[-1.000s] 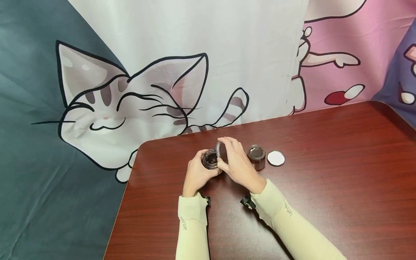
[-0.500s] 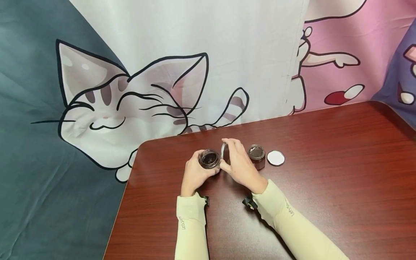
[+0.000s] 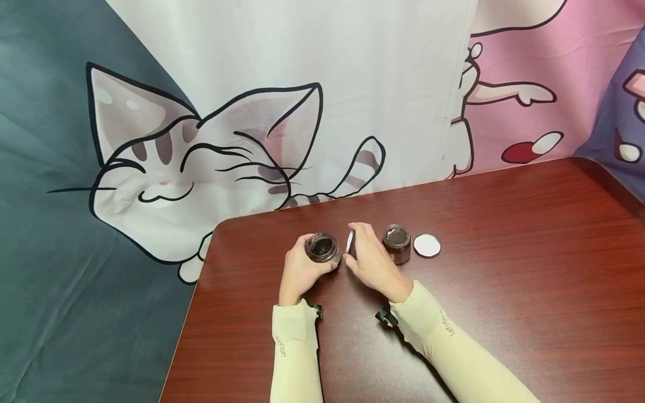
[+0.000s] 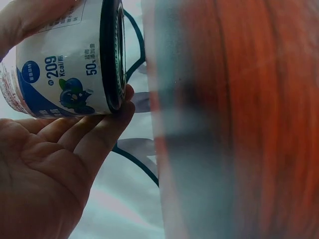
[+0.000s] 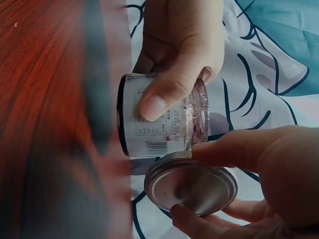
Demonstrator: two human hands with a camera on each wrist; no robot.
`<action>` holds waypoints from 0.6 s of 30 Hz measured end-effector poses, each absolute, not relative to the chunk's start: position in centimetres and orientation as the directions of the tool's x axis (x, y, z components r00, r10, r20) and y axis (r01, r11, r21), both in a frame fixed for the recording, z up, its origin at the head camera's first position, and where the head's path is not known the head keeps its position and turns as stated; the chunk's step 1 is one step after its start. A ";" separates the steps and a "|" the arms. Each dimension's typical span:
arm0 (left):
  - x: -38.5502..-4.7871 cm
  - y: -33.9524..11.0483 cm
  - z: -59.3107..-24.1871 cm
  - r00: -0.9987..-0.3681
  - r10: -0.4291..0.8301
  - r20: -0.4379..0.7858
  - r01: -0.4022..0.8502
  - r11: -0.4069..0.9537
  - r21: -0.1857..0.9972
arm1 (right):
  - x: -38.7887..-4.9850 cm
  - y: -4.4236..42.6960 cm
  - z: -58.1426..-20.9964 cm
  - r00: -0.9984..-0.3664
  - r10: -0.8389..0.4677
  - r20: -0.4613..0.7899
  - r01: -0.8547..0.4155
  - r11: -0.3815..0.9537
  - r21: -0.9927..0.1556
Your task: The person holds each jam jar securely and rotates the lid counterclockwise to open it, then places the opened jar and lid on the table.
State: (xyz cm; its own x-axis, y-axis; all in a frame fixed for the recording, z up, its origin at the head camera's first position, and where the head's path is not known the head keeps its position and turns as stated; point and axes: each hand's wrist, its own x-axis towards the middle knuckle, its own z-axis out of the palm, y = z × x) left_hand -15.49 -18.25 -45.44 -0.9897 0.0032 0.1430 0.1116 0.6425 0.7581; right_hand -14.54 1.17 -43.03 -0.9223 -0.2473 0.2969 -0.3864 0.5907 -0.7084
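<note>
My left hand [image 3: 302,267] grips an uncovered glass jam jar [image 3: 322,249] with dark contents, thumb on one side and fingers round the other. In the left wrist view, the jar's white label [image 4: 65,74] carries printed blueberries. A metal lid [image 5: 192,186] is pinched by its edge between the thumb and fingers of my right hand [image 3: 372,258]. In the head view that lid stands nearly on edge, just right of the jar and apart from it. Whether the held jar touches the table is hard to tell.
Right of my right hand stands a second dark jar [image 3: 397,244] with no lid on it. Beside it lies a round white-faced lid [image 3: 427,245] on the reddish wooden table [image 3: 504,268]. A cartoon-printed curtain [image 3: 403,67] hangs behind the table's far edge.
My right hand has drawn the lid from over the jar's rim to the right and lowered it, tilting it on edge. The left hand with the jar has shifted slightly left.
</note>
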 end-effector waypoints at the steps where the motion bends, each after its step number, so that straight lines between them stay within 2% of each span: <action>1: -15.5 -18.2 -45.5 -0.990 0.003 0.141 0.110 0.641 0.759 | -14.5 1.2 -43.1 -0.922 -0.248 0.297 -0.387 0.593 -0.706; 6: -15.5 -18.3 -45.5 -0.990 -0.003 0.138 0.104 0.646 0.756 | -14.6 1.0 -43.6 -0.931 -0.245 0.270 -0.364 0.605 -0.708; 18: -15.4 -18.3 -45.4 -0.992 -0.004 0.123 0.089 0.663 0.743 | -14.7 0.9 -44.0 -0.957 -0.264 0.119 -0.268 0.653 -0.709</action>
